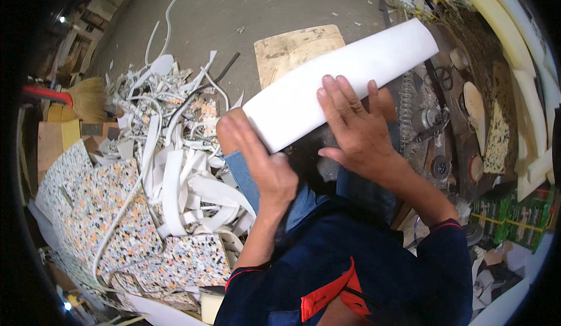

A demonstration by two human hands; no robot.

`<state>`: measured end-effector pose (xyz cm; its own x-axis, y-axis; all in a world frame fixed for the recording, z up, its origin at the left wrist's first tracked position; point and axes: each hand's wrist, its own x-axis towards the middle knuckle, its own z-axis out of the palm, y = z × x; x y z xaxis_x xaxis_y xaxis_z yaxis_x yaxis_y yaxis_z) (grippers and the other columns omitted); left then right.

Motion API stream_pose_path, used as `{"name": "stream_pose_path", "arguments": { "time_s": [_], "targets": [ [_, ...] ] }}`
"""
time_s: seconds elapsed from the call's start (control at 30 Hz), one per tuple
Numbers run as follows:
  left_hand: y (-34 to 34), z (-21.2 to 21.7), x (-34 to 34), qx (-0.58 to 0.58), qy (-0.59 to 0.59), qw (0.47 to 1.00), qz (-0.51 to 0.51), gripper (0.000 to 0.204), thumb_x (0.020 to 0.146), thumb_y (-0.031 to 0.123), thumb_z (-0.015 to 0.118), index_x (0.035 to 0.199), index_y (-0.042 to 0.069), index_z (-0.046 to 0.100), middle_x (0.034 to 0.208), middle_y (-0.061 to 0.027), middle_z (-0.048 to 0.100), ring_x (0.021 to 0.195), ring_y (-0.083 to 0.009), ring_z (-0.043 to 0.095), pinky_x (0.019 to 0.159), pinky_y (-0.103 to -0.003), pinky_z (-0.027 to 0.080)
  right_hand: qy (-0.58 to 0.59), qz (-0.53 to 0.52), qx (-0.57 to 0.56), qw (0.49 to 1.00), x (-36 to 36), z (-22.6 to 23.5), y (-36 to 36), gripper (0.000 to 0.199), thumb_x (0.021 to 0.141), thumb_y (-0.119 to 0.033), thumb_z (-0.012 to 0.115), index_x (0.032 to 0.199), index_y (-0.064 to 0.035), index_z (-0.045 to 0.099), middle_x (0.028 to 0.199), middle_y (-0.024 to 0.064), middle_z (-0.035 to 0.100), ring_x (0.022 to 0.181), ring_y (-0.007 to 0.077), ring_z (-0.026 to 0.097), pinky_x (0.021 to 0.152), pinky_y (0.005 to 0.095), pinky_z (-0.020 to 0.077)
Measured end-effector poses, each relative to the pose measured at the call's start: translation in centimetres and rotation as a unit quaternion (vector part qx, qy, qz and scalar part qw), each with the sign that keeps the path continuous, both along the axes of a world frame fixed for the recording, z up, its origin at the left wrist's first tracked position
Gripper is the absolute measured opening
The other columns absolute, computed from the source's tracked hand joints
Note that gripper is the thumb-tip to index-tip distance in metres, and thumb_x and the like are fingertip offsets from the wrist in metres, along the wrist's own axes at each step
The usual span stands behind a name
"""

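Observation:
A long white foam piece, with a curved upper face, lies slantwise across my bare knees. My right hand rests on its near side, fingers stretched over the white surface and thumb held apart. At the foam's left end is my left hand, fingers extended along the end edge beside my knee. Motion blurs those fingertips, so whether they press on the foam is unclear. Beyond the foam, a worn tan board lies partly covered by it.
White foam offcuts and strips heap up on the left, beside speckled multicoloured foam sheets. A straw broom lies past them. At right are a metal coil spring, tools, yellowish foam slabs and green packages.

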<state>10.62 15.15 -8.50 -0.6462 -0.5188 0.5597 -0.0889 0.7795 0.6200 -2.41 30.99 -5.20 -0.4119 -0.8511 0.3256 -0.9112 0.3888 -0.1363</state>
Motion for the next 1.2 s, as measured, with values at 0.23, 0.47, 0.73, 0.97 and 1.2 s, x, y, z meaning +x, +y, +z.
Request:
{"name": "stream_pose_path", "arguments": {
  "time_s": [0.23, 0.47, 0.73, 0.97, 1.2],
  "targets": [
    [1.1, -0.3, -0.9, -0.083, -0.089, 0.992, -0.043, 0.109, 0.094, 0.066, 0.051, 0.157, -0.01, 0.005, 0.161, -0.0402, 0.003, 0.149, -0.0591, 0.005, 0.121, -0.061, 0.009, 0.02, -0.025, -0.004, 0.999, -3.5, 0.5, 1.1, 0.127, 0.06, -0.059, 0.083, 0.157, -0.0023, 0.023, 0.163, 0.0195, 0.025, 0.151, 0.0363, 0.026, 0.118, 0.0651, 0.0206],
    [2.9, 1.9, -0.8, -0.222, -0.297, 0.928, -0.022, 0.111, 0.09, 0.072, 0.05, 0.155, -0.011, 0.017, 0.164, -0.0324, 0.008, 0.151, -0.0541, 0.002, 0.12, -0.063, 0.005, -0.017, -0.022, -0.058, 0.998, -3.6, -0.5, 1.3, 0.122, 0.065, -0.066, 0.076, 0.155, 0.0023, 0.029, 0.163, 0.0226, 0.026, 0.153, 0.0398, 0.02, 0.121, 0.0631, 0.0108],
    [3.1, 3.3, -2.9, -0.239, -0.274, 0.93, -0.052, 0.098, 0.093, 0.067, 0.05, 0.152, -0.009, 0.031, 0.164, -0.0267, 0.019, 0.153, -0.0483, 0.007, 0.121, -0.061, 0.004, -0.019, -0.02, -0.063, 0.998, -3.6, -1.2, 0.7, 0.104, 0.078, -0.071, 0.058, 0.152, -0.0002, 0.04, 0.162, 0.023, 0.028, 0.152, 0.044, 0.02, 0.119, 0.0672, 0.0052],
    [3.7, 3.2, -4.7, -0.266, -0.284, 0.919, -0.063, 0.092, 0.093, 0.066, 0.048, 0.149, -0.006, 0.041, 0.164, -0.0186, 0.026, 0.155, -0.0402, 0.012, 0.122, -0.059, 0.002, 0.004, -0.013, -0.078, 0.997, -3.5, -1.7, 0.7, 0.084, 0.091, -0.064, 0.043, 0.151, -0.0057, 0.045, 0.162, 0.022, 0.03, 0.151, 0.0455, 0.021, 0.118, 0.069, 0.0064],
    [3.9, 3.5, -4.7, -0.281, -0.291, 0.911, -0.083, 0.084, 0.099, 0.056, 0.047, 0.155, -0.005, 0.031, 0.165, -0.02, 0.024, 0.155, -0.0394, 0.01, 0.122, -0.059, 0.003, 0.014, -0.016, -0.052, 0.998, -3.3, -1.1, 0.9, 0.084, 0.081, -0.038, 0.068, 0.154, -0.0075, 0.041, 0.163, 0.0214, 0.028, 0.15, 0.0462, 0.024, 0.116, 0.0708, 0.0139]
  ]
}}
